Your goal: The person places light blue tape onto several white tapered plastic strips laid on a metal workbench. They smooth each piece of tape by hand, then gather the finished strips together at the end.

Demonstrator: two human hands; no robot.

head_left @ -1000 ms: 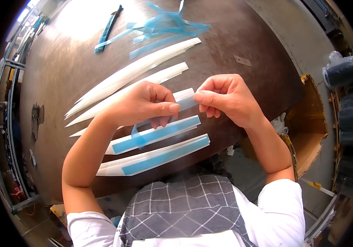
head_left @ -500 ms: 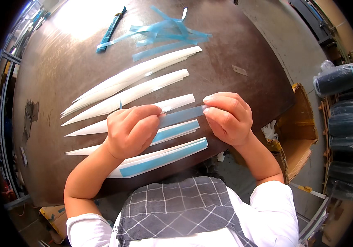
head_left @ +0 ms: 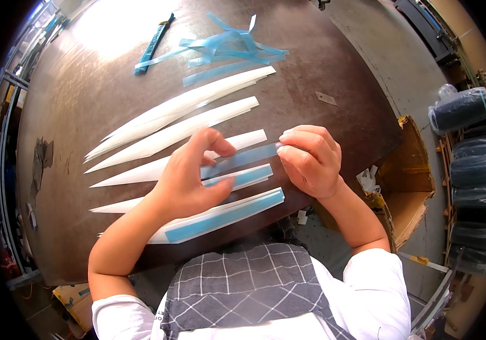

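My right hand (head_left: 311, 161) pinches the right end of a translucent blue strip (head_left: 254, 154), which looks like tape. The strip stretches left toward my left hand (head_left: 189, 178), whose thumb and fingers are spread apart around its other end. Beneath is a long white pointed piece (head_left: 135, 171), bare of blue on its visible part. Two similar pieces nearer me carry blue strips: one (head_left: 118, 207) lies partly under my left hand and forearm, the nearest (head_left: 269, 205) by the table edge. Farther off lie more white pointed pieces (head_left: 189, 131), thin and layered.
Loose blue strips (head_left: 226, 48) lie tangled at the far side of the brown table (head_left: 334, 62), beside a narrow dark blue object (head_left: 155, 42). A small flat plate (head_left: 326, 98) rests at the right. An open cardboard box (head_left: 410, 192) and plastic-wrapped rolls (head_left: 472, 170) stand beyond the table.
My left hand has opened from its pinch on the strip's left end, with its fingers now spread. My right hand keeps its hold and has shifted slightly left.
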